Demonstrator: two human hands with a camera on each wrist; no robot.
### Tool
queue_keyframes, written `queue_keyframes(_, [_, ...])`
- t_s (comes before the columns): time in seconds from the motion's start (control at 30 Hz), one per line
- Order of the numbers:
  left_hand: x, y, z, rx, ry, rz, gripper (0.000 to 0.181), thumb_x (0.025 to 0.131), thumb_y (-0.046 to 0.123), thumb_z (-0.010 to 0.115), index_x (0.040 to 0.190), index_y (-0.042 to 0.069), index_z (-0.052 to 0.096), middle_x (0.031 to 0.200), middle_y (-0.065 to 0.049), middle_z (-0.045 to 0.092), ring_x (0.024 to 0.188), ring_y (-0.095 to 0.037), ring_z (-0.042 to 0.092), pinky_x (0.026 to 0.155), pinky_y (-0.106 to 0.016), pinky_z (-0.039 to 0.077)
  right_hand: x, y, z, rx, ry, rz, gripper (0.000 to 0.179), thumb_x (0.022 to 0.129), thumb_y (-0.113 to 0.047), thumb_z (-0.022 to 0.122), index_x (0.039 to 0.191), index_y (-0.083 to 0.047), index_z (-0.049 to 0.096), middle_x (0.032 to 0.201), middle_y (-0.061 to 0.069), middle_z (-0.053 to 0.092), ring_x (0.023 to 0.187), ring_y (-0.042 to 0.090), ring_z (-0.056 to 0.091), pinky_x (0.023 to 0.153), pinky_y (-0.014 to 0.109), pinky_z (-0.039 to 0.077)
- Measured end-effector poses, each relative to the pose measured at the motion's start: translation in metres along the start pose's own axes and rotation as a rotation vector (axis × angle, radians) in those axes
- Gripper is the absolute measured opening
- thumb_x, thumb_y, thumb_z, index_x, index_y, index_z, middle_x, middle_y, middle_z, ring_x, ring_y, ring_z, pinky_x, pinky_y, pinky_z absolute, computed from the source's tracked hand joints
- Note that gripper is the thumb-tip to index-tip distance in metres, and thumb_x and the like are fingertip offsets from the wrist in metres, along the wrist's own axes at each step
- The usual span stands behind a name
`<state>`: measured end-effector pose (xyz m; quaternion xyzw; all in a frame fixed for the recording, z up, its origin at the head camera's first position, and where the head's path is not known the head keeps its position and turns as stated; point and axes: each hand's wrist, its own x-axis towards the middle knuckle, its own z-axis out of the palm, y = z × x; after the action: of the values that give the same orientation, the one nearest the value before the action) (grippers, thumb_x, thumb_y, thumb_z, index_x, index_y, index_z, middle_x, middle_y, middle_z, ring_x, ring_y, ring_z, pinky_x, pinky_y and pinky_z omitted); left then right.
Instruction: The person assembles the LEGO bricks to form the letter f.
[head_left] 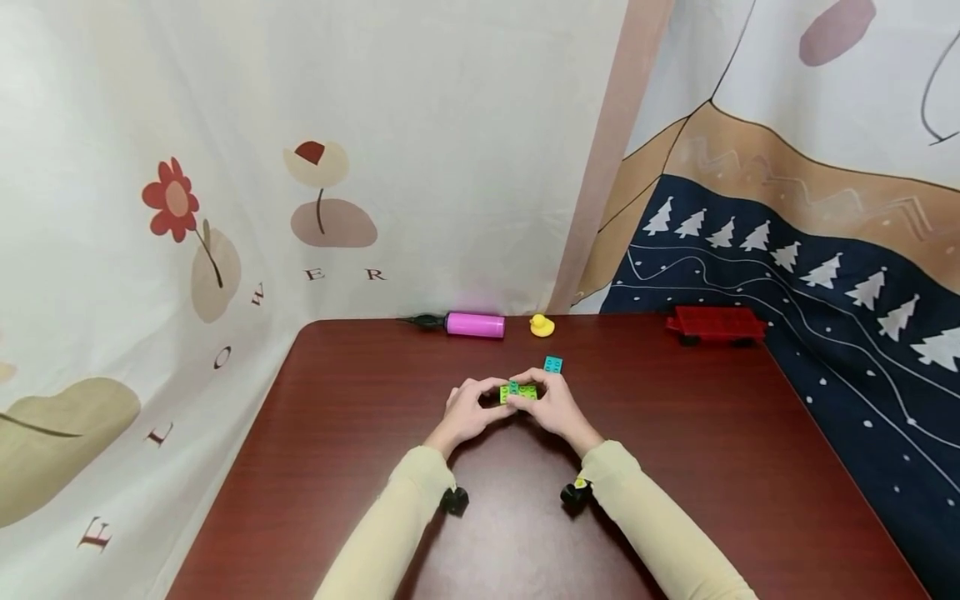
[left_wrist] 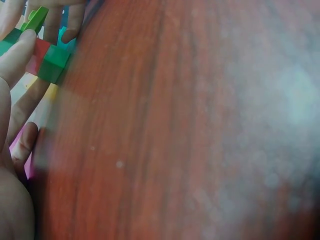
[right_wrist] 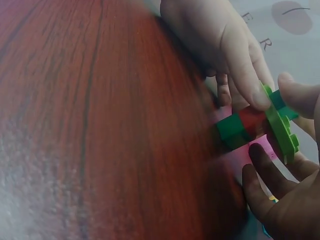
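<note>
Between your pinching left hand [head_left: 468, 410] and right hand [head_left: 555, 406] sits the green-and-red toy-brick stack [head_left: 528, 392], apparently joined; one turquoise four-stud brick [head_left: 552, 364], just beyond your right hand, stands unattached.

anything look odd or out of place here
No spill or damage shows. The red rectangular toy wagon sits by the far right corner of the reddish-brown wood-grain table, perhaps precariously near the edge.

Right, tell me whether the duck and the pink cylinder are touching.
Apart. The head view shows a strip of bare tabletop between the duck and the near end of the pink cylinder.
</note>
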<state>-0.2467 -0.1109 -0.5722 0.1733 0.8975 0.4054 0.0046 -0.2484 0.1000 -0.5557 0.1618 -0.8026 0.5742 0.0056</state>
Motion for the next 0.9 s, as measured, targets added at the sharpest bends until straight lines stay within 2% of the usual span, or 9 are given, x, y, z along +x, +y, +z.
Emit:
queue_keyframes(0.23, [0.002,0.000,0.001,-0.004,0.009,-0.009,0.045,0.090,0.050,0.081,0.130,0.030,0.074,0.114,0.004,0.068,0.102,-0.015,0.054,0.091,-0.042,0.035,-0.001,0.003,0.002,0.019,0.042,-0.036,0.027,0.086,-0.015,0.089,0.111,-0.010,0.080,0.113,0.009,0.077,0.108,0.026,0.066,0.090,0.043,0.053])
queue_keyframes(0.4, [0.001,0.000,0.002,0.007,0.011,-0.002,0.044,0.091,0.049,0.081,0.130,0.030,0.074,0.115,0.005,0.069,0.101,-0.014,0.054,0.090,-0.041,0.034,-0.003,0.005,0.003,0.013,0.041,-0.030,0.028,0.088,-0.016,0.088,0.114,-0.010,0.079,0.115,0.008,0.076,0.109,0.025,0.064,0.088,0.037,0.053])
queue_keyframes(0.5, [0.001,-0.001,0.002,0.016,0.009,0.013,0.044,0.091,0.050,0.081,0.129,0.029,0.074,0.117,0.005,0.071,0.101,-0.014,0.054,0.089,-0.042,0.035,-0.004,0.005,0.002,-0.021,0.019,-0.020,0.028,0.089,-0.018,0.087,0.115,-0.013,0.078,0.116,0.004,0.076,0.109,0.021,0.064,0.090,0.035,0.052])
queue_keyframes(0.67, [0.001,-0.001,0.000,0.000,0.006,0.011,0.044,0.091,0.050,0.080,0.129,0.029,0.073,0.117,0.004,0.069,0.103,-0.016,0.055,0.091,-0.043,0.035,-0.004,0.000,-0.004,-0.095,-0.047,-0.043,0.029,0.093,-0.023,0.083,0.120,-0.018,0.075,0.118,-0.001,0.075,0.109,0.019,0.065,0.094,0.039,0.051])
queue_keyframes(0.9, [0.000,-0.002,0.000,0.011,0.004,0.000,0.045,0.090,0.053,0.080,0.128,0.031,0.073,0.116,0.004,0.068,0.105,-0.016,0.056,0.093,-0.045,0.036,-0.005,-0.004,-0.011,-0.107,-0.111,-0.045,0.030,0.098,-0.023,0.078,0.126,-0.015,0.073,0.121,0.003,0.074,0.095,0.017,0.067,0.082,0.032,0.055])
